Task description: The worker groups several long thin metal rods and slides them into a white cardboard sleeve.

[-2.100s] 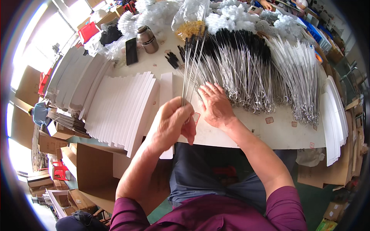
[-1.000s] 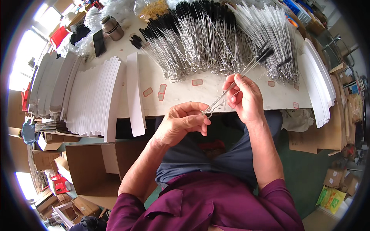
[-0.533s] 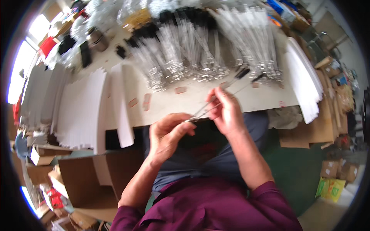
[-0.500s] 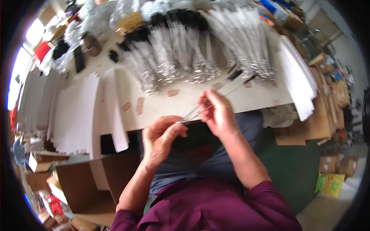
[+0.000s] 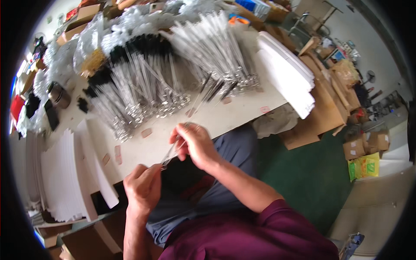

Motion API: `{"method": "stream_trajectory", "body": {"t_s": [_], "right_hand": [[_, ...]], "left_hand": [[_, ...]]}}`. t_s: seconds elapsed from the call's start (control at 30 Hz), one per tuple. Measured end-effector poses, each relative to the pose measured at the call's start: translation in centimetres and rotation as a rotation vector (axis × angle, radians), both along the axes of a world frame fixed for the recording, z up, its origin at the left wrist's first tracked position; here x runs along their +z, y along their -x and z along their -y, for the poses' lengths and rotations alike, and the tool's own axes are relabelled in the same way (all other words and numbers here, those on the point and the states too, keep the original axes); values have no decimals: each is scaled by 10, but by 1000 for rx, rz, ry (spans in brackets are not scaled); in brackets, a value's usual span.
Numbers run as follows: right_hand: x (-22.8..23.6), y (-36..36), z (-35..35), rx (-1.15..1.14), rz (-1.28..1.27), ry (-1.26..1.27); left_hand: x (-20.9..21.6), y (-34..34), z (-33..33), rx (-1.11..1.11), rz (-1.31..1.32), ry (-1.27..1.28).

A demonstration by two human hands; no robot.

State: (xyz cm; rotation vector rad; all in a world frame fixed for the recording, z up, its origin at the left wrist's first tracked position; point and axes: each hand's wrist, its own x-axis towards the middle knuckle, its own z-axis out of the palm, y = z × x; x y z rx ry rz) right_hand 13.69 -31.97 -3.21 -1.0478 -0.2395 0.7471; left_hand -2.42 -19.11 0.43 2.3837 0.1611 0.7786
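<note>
Over the pale tabletop (image 5: 242, 113), black-tipped brushes (image 5: 213, 92) slant forward-right from the left hand (image 5: 142, 186), fingers clamped. Nearer the tips, the right hand (image 5: 197, 145) pinches their shafts.

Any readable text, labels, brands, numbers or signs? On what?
None I can quote.
Red-edged stickers on the table: too small and blurred.
Yellow-green package at right: print too blurred.
White labels on a carton beside it: too small.
</note>
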Motion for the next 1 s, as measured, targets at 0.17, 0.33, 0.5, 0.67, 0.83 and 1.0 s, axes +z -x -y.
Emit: {"method": "stream_trajectory", "body": {"t_s": [0.17,0.33,0.5,0.67,0.83,1.0], "right_hand": [[1,-20,21,-2,-231,-65],[5,-13,16,-53,-300,-107],[9,-12,17,-107,-137,-151],[7,-13,18,-158,-35,-142],[9,-20,23,-214,61,-86],[8,-21,9,-282,262,-8]], "left_hand": [[20,-6,2,-180,-190,858],[5,-2,5,-269,-131,1231],[-2,-3,2,-207,-150,1090],[-6,-13,12,-55,-85,1091],[-15,-15,15,-35,-169,966],[-11,-26,26,-74,-229,474]]}}
